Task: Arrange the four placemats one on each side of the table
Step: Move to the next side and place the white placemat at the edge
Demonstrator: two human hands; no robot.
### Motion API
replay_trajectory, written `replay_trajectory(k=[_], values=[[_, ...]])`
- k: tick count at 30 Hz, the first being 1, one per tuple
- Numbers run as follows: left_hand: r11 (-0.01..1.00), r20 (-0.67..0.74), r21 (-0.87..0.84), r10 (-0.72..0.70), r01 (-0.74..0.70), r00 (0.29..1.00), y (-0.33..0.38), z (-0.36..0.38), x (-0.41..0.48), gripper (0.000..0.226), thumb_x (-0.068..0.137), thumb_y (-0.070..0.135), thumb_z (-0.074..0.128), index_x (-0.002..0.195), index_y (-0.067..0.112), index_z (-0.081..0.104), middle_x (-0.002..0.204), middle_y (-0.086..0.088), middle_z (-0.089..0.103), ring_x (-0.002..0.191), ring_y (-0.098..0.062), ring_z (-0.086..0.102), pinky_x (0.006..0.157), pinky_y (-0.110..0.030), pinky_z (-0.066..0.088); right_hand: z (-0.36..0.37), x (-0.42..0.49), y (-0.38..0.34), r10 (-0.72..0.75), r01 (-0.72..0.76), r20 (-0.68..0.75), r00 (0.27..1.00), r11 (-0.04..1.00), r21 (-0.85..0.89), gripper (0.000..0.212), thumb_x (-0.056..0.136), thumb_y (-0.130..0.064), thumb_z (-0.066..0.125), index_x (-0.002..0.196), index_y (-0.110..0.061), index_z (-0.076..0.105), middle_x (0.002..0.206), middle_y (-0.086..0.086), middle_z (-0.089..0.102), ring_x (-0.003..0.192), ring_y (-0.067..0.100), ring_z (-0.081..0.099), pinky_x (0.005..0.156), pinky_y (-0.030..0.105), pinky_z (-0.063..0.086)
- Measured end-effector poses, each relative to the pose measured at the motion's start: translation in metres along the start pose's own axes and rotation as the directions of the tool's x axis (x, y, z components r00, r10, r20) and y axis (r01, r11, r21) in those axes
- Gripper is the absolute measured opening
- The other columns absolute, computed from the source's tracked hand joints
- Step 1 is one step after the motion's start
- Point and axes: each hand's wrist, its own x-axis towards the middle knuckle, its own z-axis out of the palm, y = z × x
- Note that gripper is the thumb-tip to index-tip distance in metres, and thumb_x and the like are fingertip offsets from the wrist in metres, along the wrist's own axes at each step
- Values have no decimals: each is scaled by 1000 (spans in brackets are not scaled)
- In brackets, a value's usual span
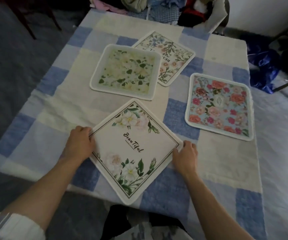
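Observation:
A white placemat with "Beautiful" lettering (pixel 134 149) lies turned like a diamond at the near edge of the table (pixel 226 170). My left hand (pixel 80 142) grips its left corner and my right hand (pixel 184 155) grips its right corner. A pale green floral placemat (pixel 125 71) rests in the middle of the table, overlapping a cream botanical placemat (pixel 172 54) behind it. A blue placemat with red and pink roses (pixel 221 106) lies flat along the right side.
A blue-and-cream checked cloth covers the table. A heap of clothes (pixel 157 7) sits beyond the far edge. Dark chair legs (pixel 27 23) stand at far left, and blue plastic bags (pixel 264 66) lie on the floor at right.

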Motion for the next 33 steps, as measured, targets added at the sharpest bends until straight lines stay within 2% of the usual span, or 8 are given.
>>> replay_trajectory(k=[4, 7, 11, 15, 19, 23, 28, 33], values=[[999, 11, 23, -28, 27, 1000, -1, 2, -3, 22, 88, 12, 58, 106, 1, 66, 104, -28, 58, 98, -44, 54, 83, -46, 46, 0, 8, 7, -28, 28, 7, 1000, 1000, 9, 29, 89, -21, 61, 111, -2, 57, 115, 19, 55, 108, 34, 51, 88, 36, 41], [1000, -17, 6, -20, 20, 1000, -2, 0, -9, 20, 87, 9, 59, 104, -1, 66, 103, -29, 59, 96, -45, 56, 81, -47, 47, 1, 9, 7, -38, 38, -2, 999, 999, 27, 31, 90, -19, 61, 116, -2, 58, 119, 20, 54, 110, 32, 49, 91, 34, 40], [1000, -7, -16, 2, -2, 1000, -5, -3, -17, 10, 85, 8, 61, 89, -1, 65, 95, -28, 58, 90, -43, 56, 74, -45, 46, 5, 5, 1, -28, 30, -40, 999, 999, 45, 46, 89, -21, 63, 130, -5, 52, 129, 18, 48, 113, 33, 51, 93, 31, 40], [1000, -7, -10, -7, 7, 1000, -9, -5, -30, 9, 82, 6, 64, 78, -2, 62, 87, -28, 58, 85, -44, 57, 70, -46, 46, 9, 6, 0, -87, 89, -41, 995, 995, 47, 40, 86, -22, 63, 122, -5, 56, 124, 17, 48, 115, 33, 49, 97, 33, 39], [998, -98, -44, 29, -34, 995, -7, -4, -56, 8, 74, -7, 68, 81, -4, 69, 87, -28, 67, 83, -42, 63, 72, -44, 51, 7, 14, -5, -132, 133, -11, 991, 991, 19, 42, 86, -22, 65, 122, -3, 55, 129, 19, 46, 117, 34, 46, 100, 35, 38], [997, -44, -41, -74, 72, 996, -10, 3, -81, 7, 77, 1, 66, 72, -3, 62, 78, -26, 64, 79, -40, 60, 68, -47, 48, 4, 22, -10, -195, 196, 36, 980, 980, -22, 49, 86, -21, 66, 128, 0, 52, 131, 22, 46, 120, 34, 44, 102, 34, 35], [991, -19, -30, -132, 131, 991, -11, 12, -101, 10, 80, 9, 64, 77, 1, 59, 83, -22, 62, 85, -39, 56, 74, -46, 43, 1, 23, -16, -253, 254, 76, 964, 967, -7, 47, 84, -18, 66, 124, 2, 53, 130, 21, 47, 121, 33, 43, 104, 41, 39], [984, -7, -67, -169, 168, 986, -3, 8, -86, 15, 84, 15, 64, 88, 1, 61, 97, -22, 61, 95, -39, 55, 82, -46, 46, 4, 4, -10, -225, 221, 85, 971, 974, 56, 45, 84, -13, 67, 124, 0, 52, 127, 19, 47, 113, 34, 50, 101, 44, 43]])
